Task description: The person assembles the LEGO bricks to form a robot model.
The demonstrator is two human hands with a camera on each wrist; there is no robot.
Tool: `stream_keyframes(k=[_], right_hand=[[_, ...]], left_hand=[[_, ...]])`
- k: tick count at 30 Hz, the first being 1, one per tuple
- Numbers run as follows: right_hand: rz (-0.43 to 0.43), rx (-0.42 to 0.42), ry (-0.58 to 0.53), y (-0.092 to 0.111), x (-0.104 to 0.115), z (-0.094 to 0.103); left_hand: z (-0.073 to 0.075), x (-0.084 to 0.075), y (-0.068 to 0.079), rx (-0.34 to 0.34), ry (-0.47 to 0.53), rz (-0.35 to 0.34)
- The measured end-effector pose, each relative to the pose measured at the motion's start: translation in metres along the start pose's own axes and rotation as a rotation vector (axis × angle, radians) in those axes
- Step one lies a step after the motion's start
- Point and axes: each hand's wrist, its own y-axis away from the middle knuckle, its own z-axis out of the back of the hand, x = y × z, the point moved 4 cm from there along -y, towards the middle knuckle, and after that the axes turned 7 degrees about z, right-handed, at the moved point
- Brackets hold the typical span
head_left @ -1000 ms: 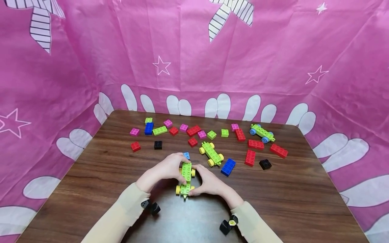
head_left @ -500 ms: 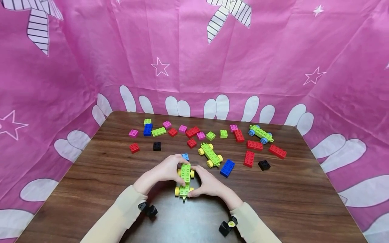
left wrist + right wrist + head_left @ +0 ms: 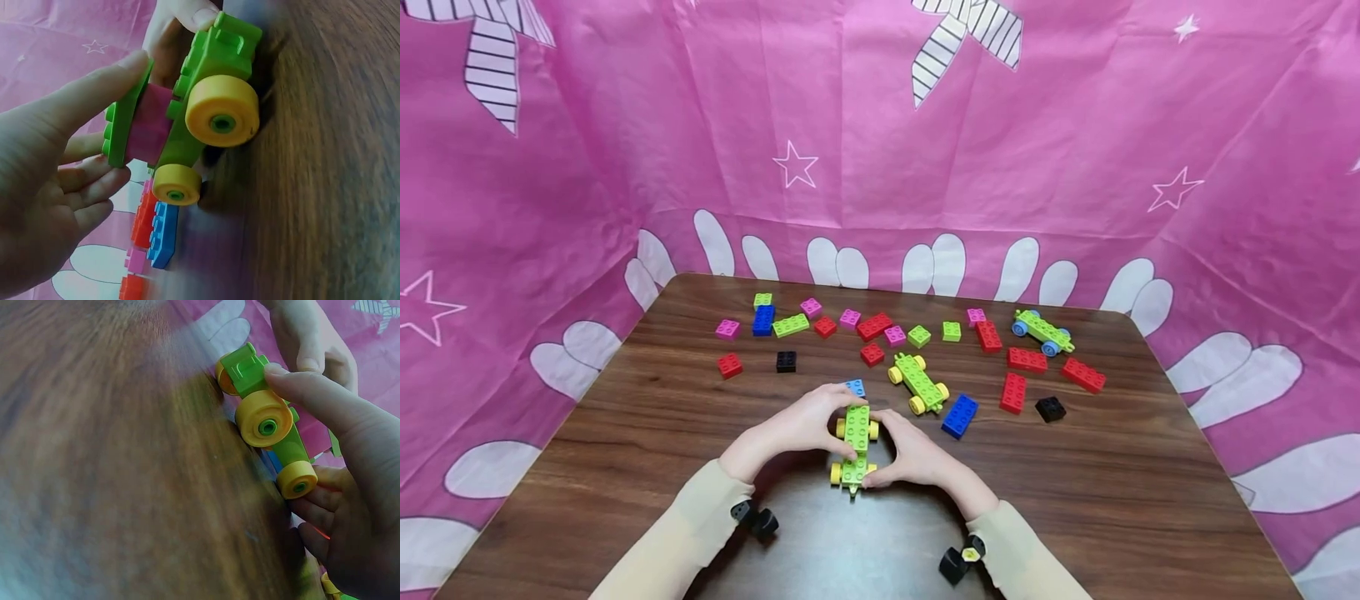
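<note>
In the head view, a lime-green wheeled base (image 3: 853, 472) with yellow wheels stands on the table between both hands. A pink brick (image 3: 149, 122) sits on it, seen from the side in the left wrist view. On top of the pink brick lies a flat lime-green studded brick (image 3: 857, 428). My left hand (image 3: 801, 423) pinches this green brick by its two ends, thumb at the near end. My right hand (image 3: 916, 452) grips the wheeled base, its thumb on the near end and fingers around the far end by a yellow wheel (image 3: 297, 480).
Beyond the hands lie a second yellow-wheeled base (image 3: 918, 383), a blue brick (image 3: 959, 416) and a light blue brick (image 3: 855, 387). Several red, pink, green and black bricks spread farther back. A blue-wheeled base (image 3: 1043, 332) stands at the back right. Pink cloth surrounds the wooden table (image 3: 1112, 500).
My left wrist has swung slightly outward to the left. Both hands keep their hold on the stacked pieces, which stay in nearly the same spot.
</note>
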Motion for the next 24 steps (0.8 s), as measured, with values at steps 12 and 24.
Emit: stream_keyframes(k=[12, 24], right_hand=[[-0.027, 0.002, 0.017, 0.001, -0.005, -0.003], [-0.039, 0.005, 0.026, 0.001, -0.004, -0.002]], left_hand=[[0.030, 0.017, 0.016, -0.095, 0.080, -0.024], [0.051, 0.047, 0.016, -0.382, 0.143, -0.019]])
